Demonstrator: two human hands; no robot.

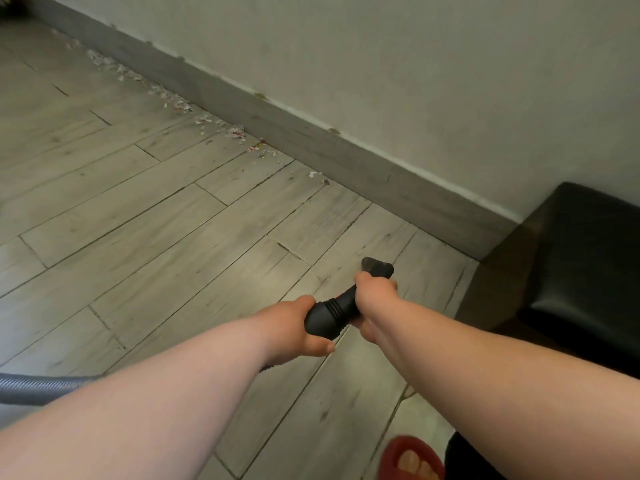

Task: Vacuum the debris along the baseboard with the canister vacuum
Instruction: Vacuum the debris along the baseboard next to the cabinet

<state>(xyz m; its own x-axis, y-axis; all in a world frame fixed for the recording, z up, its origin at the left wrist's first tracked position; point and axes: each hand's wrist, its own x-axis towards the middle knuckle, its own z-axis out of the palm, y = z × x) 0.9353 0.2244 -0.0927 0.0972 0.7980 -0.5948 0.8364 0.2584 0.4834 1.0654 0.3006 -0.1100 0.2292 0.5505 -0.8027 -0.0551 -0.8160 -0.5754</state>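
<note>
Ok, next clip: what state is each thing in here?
Debris, scattered along the baseboard, not yet vacuumed.
Nozzle, held in both hands, short of the debris.
Left hand, grips the nozzle's ribbed rear end.
Right hand, grips the nozzle nearer its tip.
Hose, trails off to the left.

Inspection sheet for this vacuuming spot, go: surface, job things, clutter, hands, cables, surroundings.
Surface: grey plank floor.
Job's things: black nozzle stops short of the paper scraps along the baseboard.
Clutter: nothing seen.
Grippers: left hand grips the handle at its ribbed end; right hand grips nearer the nozzle.
Cables: grey hose runs off left.
Surroundings: pale wall, black seat at right, red slipper below.
</note>
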